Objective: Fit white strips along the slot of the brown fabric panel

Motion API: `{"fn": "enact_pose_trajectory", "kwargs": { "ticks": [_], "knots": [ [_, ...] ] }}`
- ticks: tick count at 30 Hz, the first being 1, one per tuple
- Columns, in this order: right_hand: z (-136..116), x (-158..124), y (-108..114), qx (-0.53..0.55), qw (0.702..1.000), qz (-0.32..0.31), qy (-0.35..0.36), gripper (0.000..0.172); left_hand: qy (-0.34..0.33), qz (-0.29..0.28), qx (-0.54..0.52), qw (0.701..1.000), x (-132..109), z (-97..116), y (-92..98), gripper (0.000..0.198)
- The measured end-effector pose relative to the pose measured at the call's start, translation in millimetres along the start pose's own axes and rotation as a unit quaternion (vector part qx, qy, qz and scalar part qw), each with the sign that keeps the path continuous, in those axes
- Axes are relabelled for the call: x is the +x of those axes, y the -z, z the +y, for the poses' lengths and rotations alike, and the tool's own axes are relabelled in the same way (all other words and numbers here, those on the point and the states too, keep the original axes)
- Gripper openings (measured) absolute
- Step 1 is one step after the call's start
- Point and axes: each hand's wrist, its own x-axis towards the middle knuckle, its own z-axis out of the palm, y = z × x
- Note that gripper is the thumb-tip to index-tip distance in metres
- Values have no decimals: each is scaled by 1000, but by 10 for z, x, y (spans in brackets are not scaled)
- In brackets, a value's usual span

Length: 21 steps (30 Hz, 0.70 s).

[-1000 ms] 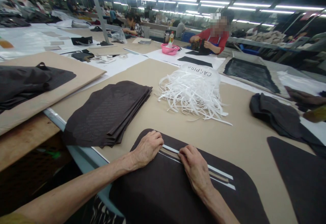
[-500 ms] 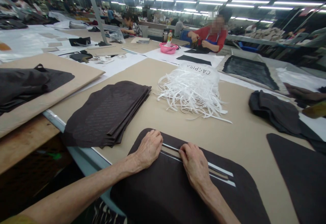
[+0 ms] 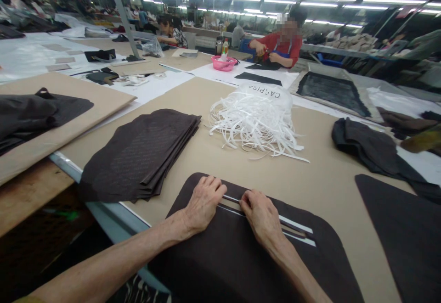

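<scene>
A dark brown fabric panel (image 3: 241, 257) lies on the tan table (image 3: 330, 179) in front of me. It has a narrow slot edged by two white tape strips (image 3: 296, 229). My left hand (image 3: 203, 202) rests on the panel at the slot's left end, fingers curled down onto the fabric. My right hand (image 3: 260, 213) sits just to its right, fingertips pinched on the upper white strip. The two hands are a few centimetres apart.
A stack of brown panels (image 3: 141, 154) lies to the left. A heap of white strips (image 3: 257, 119) sits beyond the hands. Dark fabric (image 3: 370, 149) and another panel (image 3: 406, 234) lie to the right. A person in red (image 3: 277, 48) works at the far end.
My right hand has slid a little left along the white strip toward my left hand. The view has dropped slightly.
</scene>
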Motion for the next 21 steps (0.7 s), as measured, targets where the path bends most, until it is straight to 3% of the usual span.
{"fn": "enact_pose_trajectory", "kwargs": {
  "ticks": [3, 6, 13, 18, 21],
  "knots": [
    [-42, 47, 72, 0, 999, -33, -33, 11, -148, -15, 66, 987, 0, -11, -5, 15],
    [-67, 85, 110, 5, 997, -47, -59, 12, -213, -43, 98, 971, 26, -15, 25, 29],
    [-37, 88, 90, 22, 997, -41, -65, 13, -198, -47, 128, 971, -51, -135, 44, 26],
    [-28, 61, 93, 25, 997, -41, -59, 13, -140, -51, 106, 983, -278, -344, 97, 25],
    [-23, 54, 96, 24, 997, -38, -56, 13, -80, -80, 60, 992, -328, -332, 179, 26]
  ]
}}
